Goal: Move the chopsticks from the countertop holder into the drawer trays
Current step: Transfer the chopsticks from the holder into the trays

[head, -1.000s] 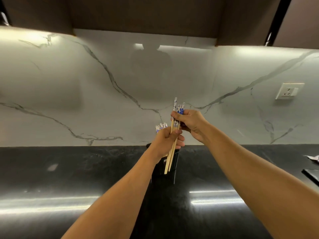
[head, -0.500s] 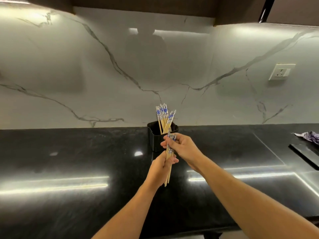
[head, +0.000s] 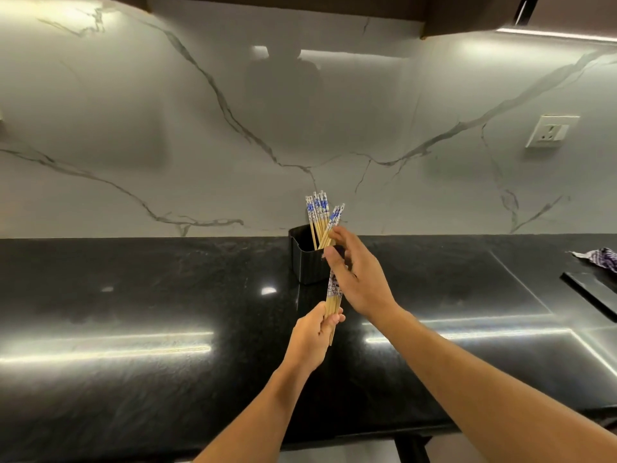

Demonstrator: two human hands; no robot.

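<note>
A black ribbed holder [head: 302,262] stands on the black countertop [head: 167,295] against the marble wall. Several wooden chopsticks with blue-and-white tops [head: 317,212] stick out of it, a few leaning to the right. My left hand [head: 314,335] grips a small bundle of the same chopsticks [head: 334,290] by the lower ends, held upright just in front of the holder. My right hand [head: 359,282] reaches over that bundle with fingers spread. Its index fingertip touches the leaning chopsticks at the holder's rim, and it holds nothing.
A wall socket [head: 551,130] sits on the marble at the right. A patterned cloth [head: 597,259] and a dark flat slab [head: 591,292] lie at the counter's right end. Dark cabinets hang overhead. The counter's front edge runs just below my forearms.
My right hand has let go of the bundle and moved up to the chopsticks in the holder. My left hand has brought the bundle down and toward me.
</note>
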